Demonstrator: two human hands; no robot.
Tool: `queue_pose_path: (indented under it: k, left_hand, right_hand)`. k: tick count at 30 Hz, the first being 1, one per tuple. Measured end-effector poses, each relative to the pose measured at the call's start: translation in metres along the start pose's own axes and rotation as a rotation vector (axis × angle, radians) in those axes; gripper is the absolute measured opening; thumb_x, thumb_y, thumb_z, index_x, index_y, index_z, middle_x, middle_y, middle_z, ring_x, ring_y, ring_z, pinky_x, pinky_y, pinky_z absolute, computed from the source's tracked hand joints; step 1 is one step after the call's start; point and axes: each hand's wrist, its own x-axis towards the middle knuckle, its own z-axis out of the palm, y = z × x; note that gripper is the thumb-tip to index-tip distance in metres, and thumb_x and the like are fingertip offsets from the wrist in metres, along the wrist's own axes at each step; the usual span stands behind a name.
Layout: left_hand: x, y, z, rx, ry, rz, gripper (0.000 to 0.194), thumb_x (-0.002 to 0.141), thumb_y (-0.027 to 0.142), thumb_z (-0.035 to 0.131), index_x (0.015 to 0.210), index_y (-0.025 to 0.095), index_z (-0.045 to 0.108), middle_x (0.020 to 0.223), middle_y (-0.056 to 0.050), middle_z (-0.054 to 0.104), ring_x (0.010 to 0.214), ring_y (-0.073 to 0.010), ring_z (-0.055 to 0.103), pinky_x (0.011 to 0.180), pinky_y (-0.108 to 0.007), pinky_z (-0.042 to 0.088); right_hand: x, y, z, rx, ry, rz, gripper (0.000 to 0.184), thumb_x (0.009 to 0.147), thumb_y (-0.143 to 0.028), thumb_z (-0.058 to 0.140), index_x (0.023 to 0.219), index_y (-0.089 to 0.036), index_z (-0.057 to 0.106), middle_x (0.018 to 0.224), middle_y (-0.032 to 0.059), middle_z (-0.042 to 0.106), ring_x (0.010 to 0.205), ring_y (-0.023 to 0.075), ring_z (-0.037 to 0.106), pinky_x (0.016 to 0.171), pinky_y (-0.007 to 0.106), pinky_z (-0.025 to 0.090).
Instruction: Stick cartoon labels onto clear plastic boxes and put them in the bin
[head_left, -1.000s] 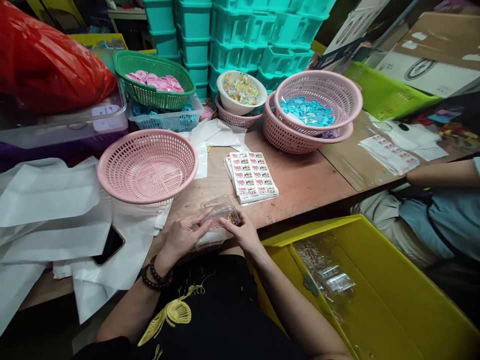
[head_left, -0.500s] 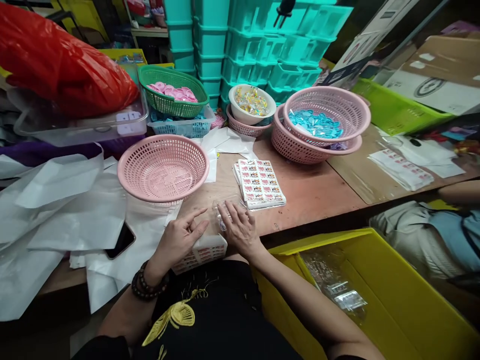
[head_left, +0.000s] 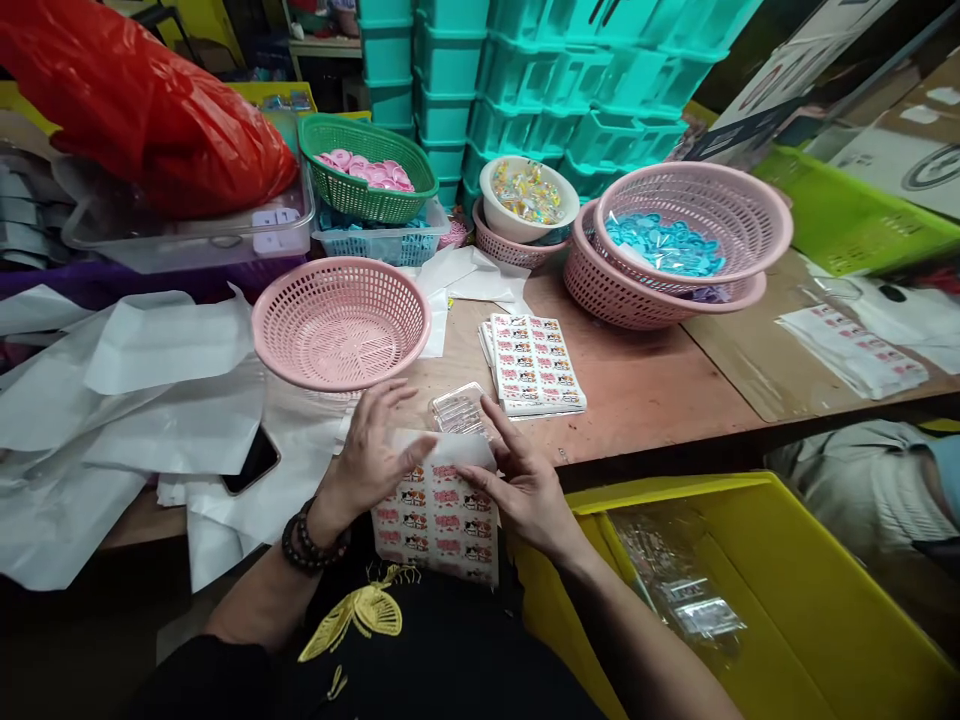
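A sheet of stickers (head_left: 435, 525), printed with pink lettering and small cartoon animals, is tilted up in front of my body. My right hand (head_left: 536, 495) pinches its right edge, thumb on the printed face and forefinger raised. My left hand (head_left: 367, 450) is at the sheet's upper left corner, fingers stretched and thumb apart over the blank top strip. Just beyond the sheet, a clear plastic case (head_left: 459, 410) lies on the table, partly hidden. A stack of similar sticker sheets (head_left: 534, 360) lies to the right of the case.
A pink basket (head_left: 341, 375) stands ahead on the left, beside white backing papers (head_left: 165, 400) and a phone (head_left: 255, 462). Farther back are pink baskets with blue pieces (head_left: 664, 245). A yellow bin (head_left: 795, 560) holds clear packaging at right. Another person sits at far right.
The sticker sheet has come up from below the table edge into my right hand, which has left the clear case. My left hand has moved to the sheet's corner. The view has shifted.
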Motion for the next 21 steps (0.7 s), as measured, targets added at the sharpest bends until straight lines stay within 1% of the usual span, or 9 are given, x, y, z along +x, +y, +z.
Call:
queue_pose_path:
  k: [2, 4, 7, 10, 12, 15, 17, 19, 21]
  left_hand:
    - [-0.006, 0.004, -0.006, 0.075, -0.020, 0.255, 0.061, 0.079, 0.058, 0.072, 0.123, 0.019, 0.059, 0.130, -0.014, 0.061, 0.124, -0.0285, 0.056, 0.106, -0.046, 0.045]
    - [-0.012, 0.007, -0.009, 0.117, -0.139, 0.367, 0.055, 0.078, 0.051, 0.076, 0.121, 0.020, 0.060, 0.121, -0.010, 0.067, 0.116, -0.0258, 0.062, 0.103, -0.044, 0.048]
    - [-0.015, 0.008, -0.005, 0.129, -0.227, 0.280, 0.037, 0.084, 0.042, 0.074, 0.112, 0.020, 0.066, 0.102, -0.006, 0.074, 0.095, -0.0212, 0.069, 0.090, -0.037, 0.053]
    - [-0.014, 0.006, 0.000, 0.047, -0.297, 0.153, 0.016, 0.089, 0.033, 0.070, 0.100, 0.022, 0.071, 0.091, -0.002, 0.076, 0.081, -0.0163, 0.070, 0.081, -0.030, 0.054]
    - [-0.011, 0.005, 0.001, -0.019, -0.365, 0.102, 0.010, 0.091, 0.028, 0.067, 0.097, 0.023, 0.073, 0.087, 0.000, 0.076, 0.076, -0.0140, 0.070, 0.074, -0.025, 0.053]
    - [-0.006, 0.007, -0.001, -0.039, -0.473, 0.127, 0.013, 0.094, 0.023, 0.061, 0.095, 0.022, 0.074, 0.083, 0.000, 0.076, 0.076, -0.0139, 0.070, 0.070, -0.024, 0.052]
    - [-0.002, 0.010, -0.002, -0.012, -0.510, 0.146, 0.014, 0.093, 0.022, 0.061, 0.095, 0.022, 0.074, 0.084, -0.001, 0.076, 0.079, -0.0151, 0.070, 0.073, -0.026, 0.052]
    - [0.001, 0.014, -0.003, -0.018, -0.523, 0.112, 0.013, 0.090, 0.026, 0.067, 0.099, 0.021, 0.074, 0.087, -0.002, 0.076, 0.079, -0.0158, 0.070, 0.073, -0.026, 0.052]
    - [0.003, 0.016, -0.001, -0.047, -0.539, 0.036, 0.017, 0.087, 0.031, 0.070, 0.099, 0.021, 0.074, 0.086, -0.001, 0.077, 0.076, -0.0152, 0.070, 0.069, -0.025, 0.051]
  right_hand:
    - [-0.001, 0.003, -0.002, 0.049, 0.011, 0.016, 0.074, 0.082, -0.041, 0.074, 0.149, -0.031, 0.044, 0.100, 0.0024, 0.073, 0.086, 0.0190, 0.069, 0.079, 0.033, 0.060]
    - [-0.004, 0.004, -0.004, 0.072, 0.025, 0.011, 0.062, 0.081, -0.039, 0.076, 0.139, -0.031, 0.058, 0.107, 0.0021, 0.074, 0.096, 0.0219, 0.069, 0.087, 0.037, 0.059]
    - [-0.007, 0.002, -0.008, 0.086, 0.038, 0.003, 0.042, 0.081, -0.038, 0.075, 0.122, -0.030, 0.072, 0.110, 0.0010, 0.075, 0.099, 0.0226, 0.069, 0.094, 0.039, 0.056]
    - [-0.009, 0.000, -0.012, 0.022, -0.002, 0.000, 0.040, 0.081, -0.038, 0.075, 0.120, -0.027, 0.073, 0.103, 0.0026, 0.076, 0.093, 0.0213, 0.069, 0.091, 0.039, 0.057]
    - [-0.010, -0.002, -0.017, -0.109, -0.017, -0.033, 0.040, 0.078, -0.038, 0.077, 0.116, -0.025, 0.074, 0.095, 0.0044, 0.072, 0.086, 0.0202, 0.067, 0.083, 0.037, 0.058]
    - [-0.010, -0.004, -0.022, -0.293, 0.074, -0.139, 0.020, 0.077, -0.040, 0.077, 0.086, -0.022, 0.076, 0.092, 0.0070, 0.064, 0.086, 0.0205, 0.063, 0.078, 0.034, 0.056]
    - [-0.010, -0.003, -0.024, -0.297, 0.105, -0.148, 0.024, 0.080, -0.043, 0.074, 0.071, -0.021, 0.069, 0.088, 0.0067, 0.063, 0.084, 0.0198, 0.062, 0.075, 0.033, 0.054]
    - [-0.010, -0.001, -0.024, -0.230, 0.058, -0.059, 0.032, 0.080, -0.047, 0.073, 0.066, -0.020, 0.063, 0.074, 0.0026, 0.061, 0.070, 0.0167, 0.059, 0.065, 0.029, 0.052]
    - [-0.010, 0.002, -0.025, -0.186, 0.008, 0.061, 0.040, 0.081, -0.050, 0.071, 0.060, -0.020, 0.057, 0.058, -0.0021, 0.054, 0.056, 0.0132, 0.052, 0.054, 0.026, 0.045]
